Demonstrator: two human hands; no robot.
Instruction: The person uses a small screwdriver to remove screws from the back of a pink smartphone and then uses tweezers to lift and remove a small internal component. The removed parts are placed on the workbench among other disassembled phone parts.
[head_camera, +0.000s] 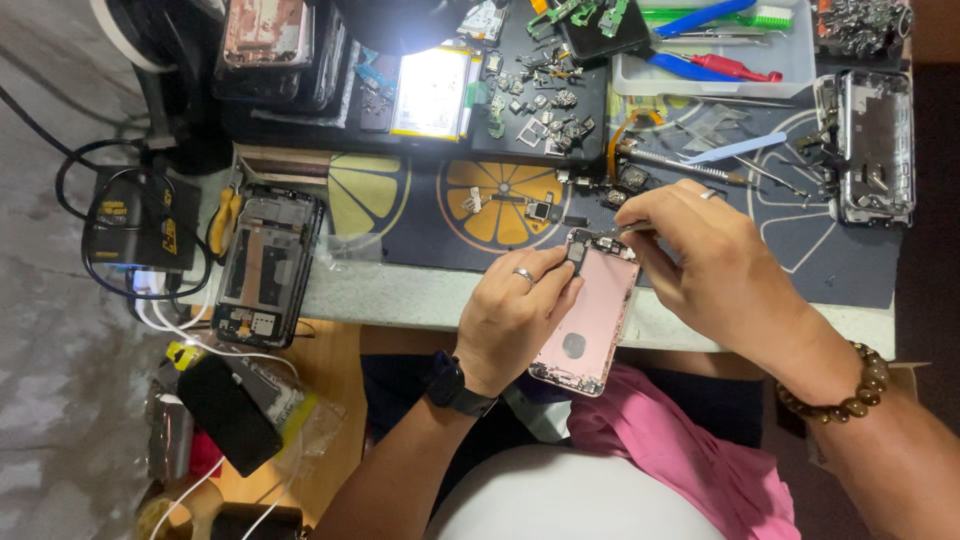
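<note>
Pink phone shell (592, 315), opened and mostly stripped, sits at the desk (400, 295) edge; my left hand (512, 315) clasps it, my right hand (715, 260) pinches tweezers (628, 229) at its top, where small parts remain.

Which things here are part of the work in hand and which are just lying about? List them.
In use:
- pink phone housing, held by the left hand
- thin metal tool, in the right hand, tip at the housing's top end

Lying about:
- opened dark phone on the left
- silver phone frame at right
- tray of coloured tools
- loose small parts on the dark mat
</note>
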